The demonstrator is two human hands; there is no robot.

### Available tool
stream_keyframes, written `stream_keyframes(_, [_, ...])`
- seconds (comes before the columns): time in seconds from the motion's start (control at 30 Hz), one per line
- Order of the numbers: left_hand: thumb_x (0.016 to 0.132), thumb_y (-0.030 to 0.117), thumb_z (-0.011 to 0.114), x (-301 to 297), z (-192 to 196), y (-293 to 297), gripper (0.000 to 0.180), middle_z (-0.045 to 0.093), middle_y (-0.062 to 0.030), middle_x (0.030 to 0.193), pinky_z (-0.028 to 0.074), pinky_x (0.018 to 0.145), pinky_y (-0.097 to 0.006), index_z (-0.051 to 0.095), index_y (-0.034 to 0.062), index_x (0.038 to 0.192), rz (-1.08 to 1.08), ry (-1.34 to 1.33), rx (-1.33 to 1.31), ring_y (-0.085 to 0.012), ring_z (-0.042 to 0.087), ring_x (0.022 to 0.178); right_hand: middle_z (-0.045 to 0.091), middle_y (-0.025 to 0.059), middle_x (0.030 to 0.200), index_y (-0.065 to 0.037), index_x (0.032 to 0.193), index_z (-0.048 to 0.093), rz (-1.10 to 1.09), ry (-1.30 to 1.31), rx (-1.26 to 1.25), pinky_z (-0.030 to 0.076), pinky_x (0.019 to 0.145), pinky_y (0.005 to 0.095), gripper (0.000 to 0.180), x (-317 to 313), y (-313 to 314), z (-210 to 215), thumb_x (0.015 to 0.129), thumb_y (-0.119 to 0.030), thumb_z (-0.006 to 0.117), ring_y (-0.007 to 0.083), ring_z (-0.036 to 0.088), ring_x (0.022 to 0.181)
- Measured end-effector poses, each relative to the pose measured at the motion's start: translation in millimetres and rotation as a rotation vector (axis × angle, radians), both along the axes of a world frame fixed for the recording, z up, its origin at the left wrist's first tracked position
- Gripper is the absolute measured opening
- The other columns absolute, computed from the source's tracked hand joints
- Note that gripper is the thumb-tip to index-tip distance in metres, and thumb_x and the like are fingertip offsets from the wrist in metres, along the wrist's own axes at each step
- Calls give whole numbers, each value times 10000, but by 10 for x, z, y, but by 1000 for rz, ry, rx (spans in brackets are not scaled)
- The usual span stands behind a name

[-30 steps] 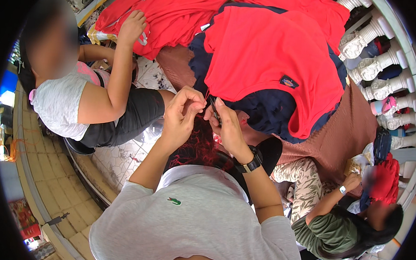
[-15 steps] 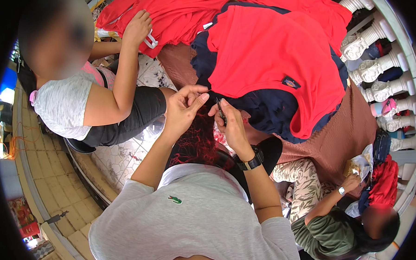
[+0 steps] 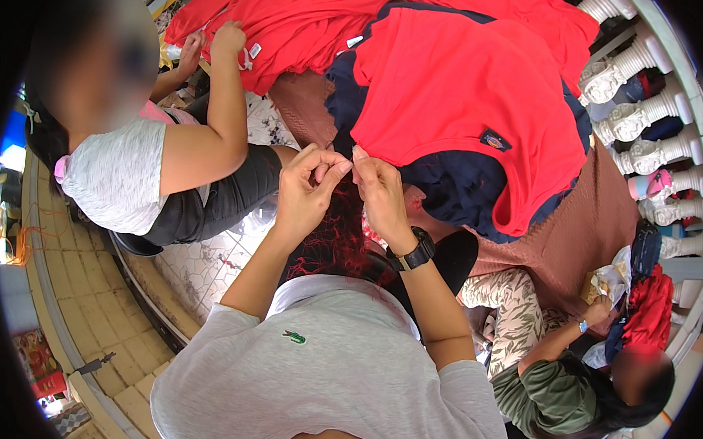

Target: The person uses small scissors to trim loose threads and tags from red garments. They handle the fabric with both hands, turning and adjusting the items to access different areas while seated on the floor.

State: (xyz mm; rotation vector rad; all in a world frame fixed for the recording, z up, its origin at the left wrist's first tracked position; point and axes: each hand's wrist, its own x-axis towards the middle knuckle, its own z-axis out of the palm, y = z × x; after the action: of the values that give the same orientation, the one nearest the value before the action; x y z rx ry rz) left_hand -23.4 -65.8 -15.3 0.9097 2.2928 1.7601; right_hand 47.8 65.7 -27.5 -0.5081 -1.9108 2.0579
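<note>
My left hand [image 3: 309, 185] is closed, thumb and forefinger pinched together; whatever lies between the tips is too small to make out. Close beside it, my right hand [image 3: 380, 191] is also closed, its fingertips almost meeting the left ones. The small dark thread snips seen in it half a second ago are now hidden by its fingers. Both hands are just left of a red sleeveless top [image 3: 451, 83] with a dark badge, lying over navy cloth [image 3: 455, 185]. Red thread scraps [image 3: 335, 238] cover the dark cloth on my lap.
A brown cloth [image 3: 555, 220] lies beneath the garments. More red garments [image 3: 297, 21] are piled at the far side. A co-worker in grey [image 3: 110, 170] sits at my left; another in green [image 3: 552, 397] at lower right holds a crinkled package [image 3: 609, 279]. White balusters [image 3: 638, 122] line the right.
My right hand has moved up and left toward the left hand, and the snips have gone out of sight. The left co-worker's hands have shifted over the red cloth.
</note>
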Motion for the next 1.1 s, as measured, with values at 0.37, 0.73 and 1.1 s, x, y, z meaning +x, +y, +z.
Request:
stream_keyframes(0.37, [833,97,803,-25,145,68,473,607,-80,1042,486,741,-282,573,43,1242,-158,131,-155,-179,576,869,589,54,728,-7,924,569,-557,11,359,395,535,274,163,643,324,250,907,-69,719,96,509,591])
stream_keyframes(0.73, [975,59,650,-535,890,907,388,596,-124,1382,404,1100,-353,572,-19,1347,-316,-19,429,-188,503,1318,705,98,953,-43,1216,666,-450,218,701,468,647,287,345,401,1184,881,880,34,665,170,642,792])
stream_keyframes(1.1, [952,3,614,-809,1222,1367,445,539,-159,1383,338,1150,-398,541,-11,1391,-301,299,272,-294,500,1309,694,95,893,-36,1099,713,-272,388,689,458,632,267,219,-39,1558,1176,884,-75,730,143,635,752])
